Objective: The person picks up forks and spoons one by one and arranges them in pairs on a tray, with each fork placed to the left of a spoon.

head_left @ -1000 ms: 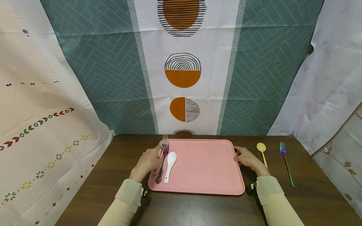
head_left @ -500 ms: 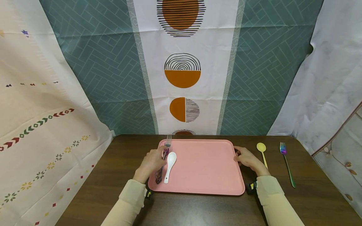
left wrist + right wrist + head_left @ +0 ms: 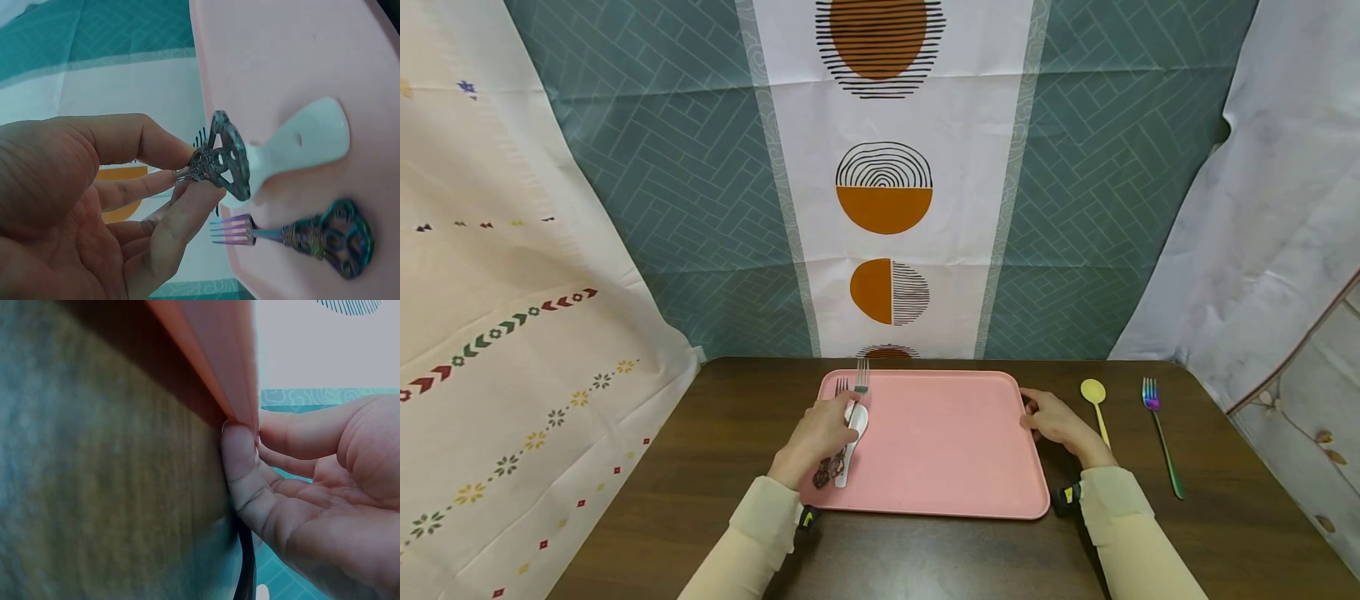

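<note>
In the head view my left hand (image 3: 822, 432) is over the left part of a pink tray (image 3: 951, 446). Its thumb and fingers pinch a silver fork (image 3: 226, 159) by its openwork ornate handle, tines pointing away from me. Beneath the hand a white spoon (image 3: 306, 142) lies on the tray, partly covered from above. Beside the spoon lies a purple-rainbow fork (image 3: 328, 240) with a similar ornate handle; the hand hides its middle in the head view. My right hand (image 3: 1062, 423) grips the tray's right rim, thumb and finger on either side of it, clearest in the right wrist view.
A yellow spoon (image 3: 1093, 392) lies on the brown table (image 3: 925, 558) just past my right hand. Further right is a rainbow fork with a green handle (image 3: 1163, 437). Patterned cloth (image 3: 722, 208) hangs behind the table's far edge.
My left hand has carried the silver fork rightward, from the tray's left edge across the purple fork to above the white spoon. My right hand and the tray have stayed in place.
</note>
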Demonstrator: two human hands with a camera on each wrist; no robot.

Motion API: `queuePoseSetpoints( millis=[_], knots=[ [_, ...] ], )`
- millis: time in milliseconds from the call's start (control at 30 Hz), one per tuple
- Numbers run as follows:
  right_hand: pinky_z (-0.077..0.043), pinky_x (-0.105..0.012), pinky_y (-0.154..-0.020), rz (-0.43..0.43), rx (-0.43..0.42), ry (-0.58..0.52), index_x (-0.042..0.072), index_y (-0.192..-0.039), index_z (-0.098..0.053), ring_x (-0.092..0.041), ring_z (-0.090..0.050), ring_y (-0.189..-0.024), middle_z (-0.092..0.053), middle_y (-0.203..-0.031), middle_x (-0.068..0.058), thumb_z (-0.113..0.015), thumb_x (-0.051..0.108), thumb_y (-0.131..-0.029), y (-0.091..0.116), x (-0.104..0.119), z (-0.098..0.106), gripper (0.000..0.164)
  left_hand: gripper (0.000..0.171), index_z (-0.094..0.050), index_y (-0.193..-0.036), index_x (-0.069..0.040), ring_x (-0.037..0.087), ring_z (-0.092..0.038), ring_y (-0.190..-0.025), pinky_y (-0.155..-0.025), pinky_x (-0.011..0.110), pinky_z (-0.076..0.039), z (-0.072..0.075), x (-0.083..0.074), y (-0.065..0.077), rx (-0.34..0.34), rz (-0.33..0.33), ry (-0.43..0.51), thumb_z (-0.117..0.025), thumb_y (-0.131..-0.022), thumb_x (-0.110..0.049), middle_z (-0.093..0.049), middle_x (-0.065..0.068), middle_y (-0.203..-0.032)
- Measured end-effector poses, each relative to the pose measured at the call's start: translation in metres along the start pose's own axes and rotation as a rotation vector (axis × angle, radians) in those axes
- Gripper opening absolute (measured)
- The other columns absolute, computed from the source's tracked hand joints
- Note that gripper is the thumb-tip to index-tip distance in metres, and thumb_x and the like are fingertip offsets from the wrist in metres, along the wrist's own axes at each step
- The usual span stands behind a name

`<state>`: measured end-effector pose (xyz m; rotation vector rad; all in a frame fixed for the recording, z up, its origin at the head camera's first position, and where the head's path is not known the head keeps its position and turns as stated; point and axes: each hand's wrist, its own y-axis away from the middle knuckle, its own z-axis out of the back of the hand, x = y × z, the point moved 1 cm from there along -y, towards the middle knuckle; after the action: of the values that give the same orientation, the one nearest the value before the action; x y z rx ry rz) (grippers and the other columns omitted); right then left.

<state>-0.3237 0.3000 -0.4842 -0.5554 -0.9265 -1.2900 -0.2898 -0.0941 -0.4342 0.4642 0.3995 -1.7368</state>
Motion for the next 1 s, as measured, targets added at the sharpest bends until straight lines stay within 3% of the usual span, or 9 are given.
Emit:
queuePoseSetpoints(
  millis=[100, 267, 433, 700, 900, 1000],
  knots=[
    [-0.057, -0.034, -0.065, 0.007, 0.003, 0.006, -0.019, -0.153, -0.026, -0.023, -0.058, -0.075, -0.051, -0.090, -0.015, -0.055, -0.008, -0.092, 0.000, 0.001, 0.001, 0.069, 0.056, -0.061, -0.139, -0.006, 0.017, -0.051, -0.066, -0.067, 0.040, -0.043, -0.003, -0.003, 0.000, -0.001, -0.014, 0.000, -0.075, -0.085, -0.004, -0.062, 0.003, -0.079],
    [-0.057, -0.034, -0.065, 0.007, 0.000, 0.010, -0.018, -0.153, -0.027, -0.023, -0.058, -0.075, -0.051, -0.089, -0.015, -0.056, -0.008, -0.092, 0.001, 0.002, 0.001, 0.068, 0.061, -0.060, -0.142, -0.007, 0.016, -0.044, -0.059, -0.057, 0.033, -0.037, -0.008, -0.011, -0.001, 0.007, -0.027, -0.014, -0.074, -0.083, -0.002, -0.060, 0.003, -0.073],
    [-0.057, -0.035, -0.065, 0.018, 0.002, 0.018, -0.019, -0.153, -0.027, -0.024, -0.057, -0.074, -0.052, -0.089, -0.015, -0.056, -0.008, -0.092, 0.001, 0.002, 0.001, 0.069, 0.061, -0.061, -0.142, -0.011, 0.021, -0.048, -0.065, -0.057, 0.035, -0.037, -0.012, -0.018, -0.003, 0.014, 0.001, -0.035, -0.075, -0.083, -0.006, -0.069, 0.006, -0.090],
    [-0.057, -0.036, -0.065, 0.017, -0.001, 0.021, -0.019, -0.153, -0.027, -0.022, -0.057, -0.073, -0.052, -0.088, -0.014, -0.056, -0.007, -0.091, 0.001, 0.001, 0.000, 0.069, 0.061, -0.058, -0.144, -0.010, 0.015, -0.046, -0.050, -0.051, 0.032, -0.038, -0.020, -0.027, -0.004, 0.053, 0.028, 0.009, -0.075, -0.086, -0.006, -0.051, -0.001, -0.061],
    [-0.057, -0.035, -0.064, 0.017, -0.004, 0.024, -0.019, -0.153, -0.028, -0.023, -0.057, -0.074, -0.052, -0.088, -0.014, -0.057, -0.008, -0.091, 0.001, 0.001, 0.000, 0.069, 0.062, -0.057, -0.144, -0.008, 0.013, -0.039, -0.046, -0.048, 0.030, -0.034, -0.026, -0.032, -0.005, 0.051, 0.023, 0.018, -0.075, -0.085, -0.004, -0.043, -0.002, -0.057],
    [-0.057, -0.035, -0.065, 0.018, 0.000, 0.018, -0.019, -0.153, -0.027, -0.023, -0.057, -0.074, -0.051, -0.089, -0.014, -0.056, -0.008, -0.091, 0.001, 0.002, 0.001, 0.069, 0.063, -0.057, -0.144, -0.006, 0.014, -0.039, -0.049, -0.050, 0.031, -0.035, -0.029, -0.035, -0.007, 0.050, 0.003, 0.000, -0.075, -0.085, -0.003, -0.048, 0.000, -0.059]
  ],
)
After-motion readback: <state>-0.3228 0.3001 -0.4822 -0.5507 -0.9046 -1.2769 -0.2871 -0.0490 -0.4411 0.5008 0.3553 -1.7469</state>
